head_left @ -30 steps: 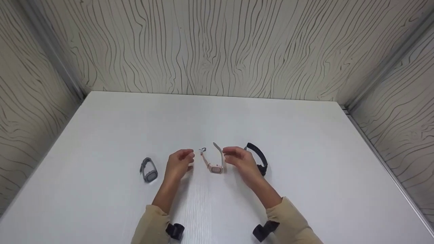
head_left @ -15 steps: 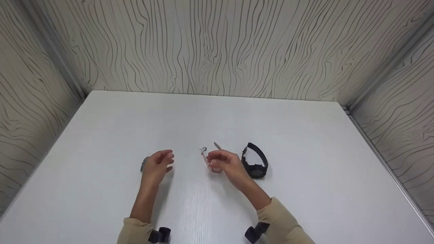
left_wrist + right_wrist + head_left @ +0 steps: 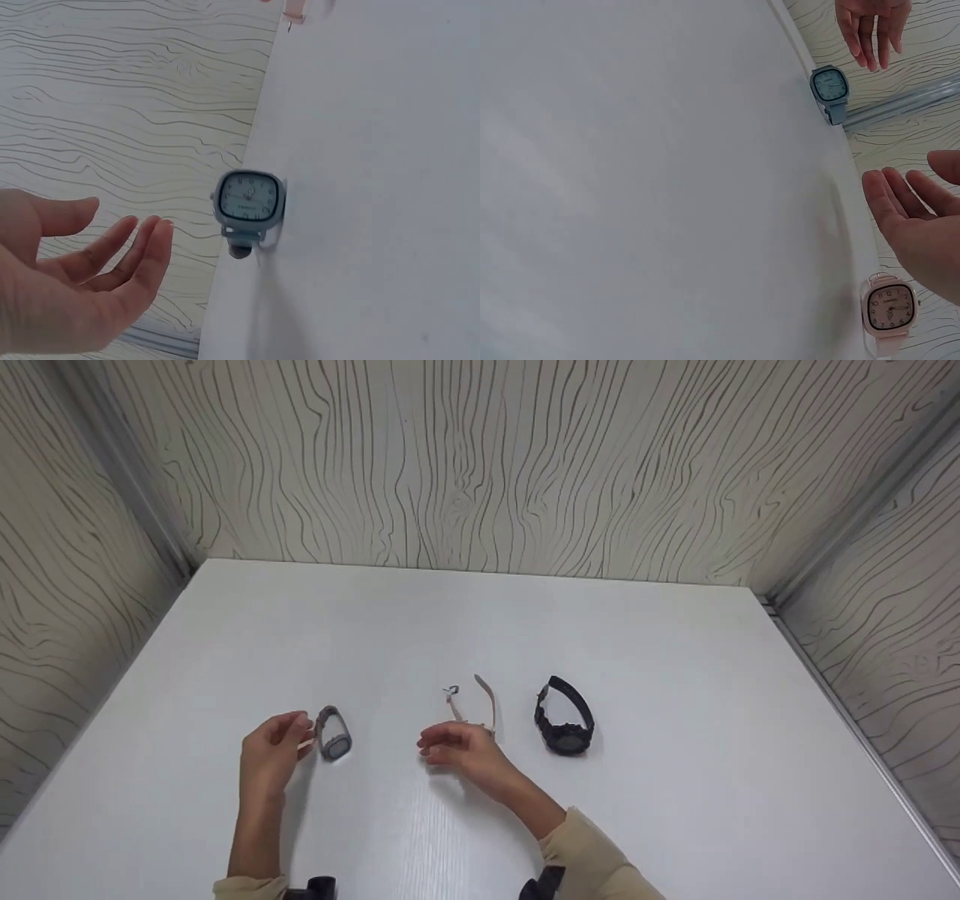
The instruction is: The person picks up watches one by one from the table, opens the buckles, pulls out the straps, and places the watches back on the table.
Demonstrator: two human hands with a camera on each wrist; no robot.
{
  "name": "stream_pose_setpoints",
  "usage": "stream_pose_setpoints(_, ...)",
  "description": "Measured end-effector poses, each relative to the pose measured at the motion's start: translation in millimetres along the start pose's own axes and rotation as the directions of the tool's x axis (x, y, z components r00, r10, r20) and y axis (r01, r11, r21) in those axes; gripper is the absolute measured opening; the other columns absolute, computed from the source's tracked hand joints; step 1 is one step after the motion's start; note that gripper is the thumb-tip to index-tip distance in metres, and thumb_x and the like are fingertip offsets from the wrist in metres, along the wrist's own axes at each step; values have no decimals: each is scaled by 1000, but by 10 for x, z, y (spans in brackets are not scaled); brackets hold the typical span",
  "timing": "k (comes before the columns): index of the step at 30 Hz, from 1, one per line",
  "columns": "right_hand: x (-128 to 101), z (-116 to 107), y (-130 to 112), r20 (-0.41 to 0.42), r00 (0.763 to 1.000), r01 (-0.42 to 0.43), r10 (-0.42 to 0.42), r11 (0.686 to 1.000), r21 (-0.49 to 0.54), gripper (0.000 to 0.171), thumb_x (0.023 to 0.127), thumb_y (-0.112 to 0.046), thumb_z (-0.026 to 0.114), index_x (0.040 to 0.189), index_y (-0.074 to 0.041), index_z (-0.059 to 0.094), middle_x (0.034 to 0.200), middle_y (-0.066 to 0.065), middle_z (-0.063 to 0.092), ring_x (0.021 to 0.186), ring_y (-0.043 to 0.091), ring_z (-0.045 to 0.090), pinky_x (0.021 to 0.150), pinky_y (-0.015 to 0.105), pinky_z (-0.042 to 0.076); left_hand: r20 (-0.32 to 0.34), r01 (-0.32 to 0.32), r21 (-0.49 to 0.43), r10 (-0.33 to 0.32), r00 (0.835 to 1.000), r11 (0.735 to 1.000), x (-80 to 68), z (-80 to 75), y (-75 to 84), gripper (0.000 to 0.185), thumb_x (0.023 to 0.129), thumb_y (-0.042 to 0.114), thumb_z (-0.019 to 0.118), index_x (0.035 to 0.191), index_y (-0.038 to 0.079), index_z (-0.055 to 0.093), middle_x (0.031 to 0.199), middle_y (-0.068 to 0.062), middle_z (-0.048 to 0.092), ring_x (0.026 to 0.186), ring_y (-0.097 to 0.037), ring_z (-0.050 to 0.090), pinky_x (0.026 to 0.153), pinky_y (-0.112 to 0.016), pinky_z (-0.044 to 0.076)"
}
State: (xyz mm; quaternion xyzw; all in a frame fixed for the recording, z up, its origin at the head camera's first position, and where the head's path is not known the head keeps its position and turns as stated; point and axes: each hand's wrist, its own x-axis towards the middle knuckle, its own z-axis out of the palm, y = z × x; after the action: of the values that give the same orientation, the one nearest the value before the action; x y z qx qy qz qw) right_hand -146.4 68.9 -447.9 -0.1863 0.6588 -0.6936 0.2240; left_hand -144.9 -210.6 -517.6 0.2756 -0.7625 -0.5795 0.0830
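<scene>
The grey watch [image 3: 332, 733] stands on its edge on the white table [image 3: 645, 660], at the left of the row of three watches, with its square dial [image 3: 248, 196] facing the person. The left hand [image 3: 271, 754] is just beside it on the left, fingers [image 3: 142, 251] loosely stretched toward it and holding nothing. One second ago this hand was near the pink watch [image 3: 472, 706] in the middle; it has moved left and now nearly reaches the grey one, which it covered half a second ago.

The right hand [image 3: 457, 748] has also drawn back from the pink watch toward the person. It is relaxed and open above the table, empty. The pink watch stays on the table and the black watch [image 3: 565, 718] lies apart at the right; neither has shifted.

In the head view the right hand hides the dial of the pink watch, so only its straps show. Whether the left fingertips already touch the grey watch is hard to say; the left wrist view seems to show a small gap. Both sleeves [image 3: 592, 862] are cut off at the lower edge.
</scene>
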Motion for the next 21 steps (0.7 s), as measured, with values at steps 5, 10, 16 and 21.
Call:
stream_pose_setpoints(5,23,92,83,35,999,-42,40,998,48,31,88,5,52,116,17,48,111,28,56,102,34,57,86,37,48,27,43,37,-44,999,998,-56,-78,-6,41,92,39,50,119,8,56,108,-10,61,96,-18,59,76,-23,51)
stream_pose_setpoints(10,78,190,141,52,997,-68,65,996,55,30,89,7,50,117,15,48,110,26,57,102,32,58,86,34,48,55,58,62,-61,997,996,-81,-108,1,41,94,36,49,120,5,55,108,-13,61,94,-19,60,74,-23,51)
stream_pose_setpoints(16,159,305,168,76,993,-94,89,993,65,29,90,6,48,118,13,48,111,24,57,104,31,57,87,32,47,87,73,10,-74,993,997,-141,-132,32,37,95,29,50,117,1,55,104,-15,63,85,-16,63,69,-22,52)
stream_pose_setpoints(21,211,408,176,103,992,-68,66,998,16,32,89,6,50,120,11,48,116,24,56,106,33,55,88,30,46,108,97,5,-96,989,995,-156,-124,53,36,95,28,50,116,-1,56,100,-14,63,81,-15,62,67,-23,52)
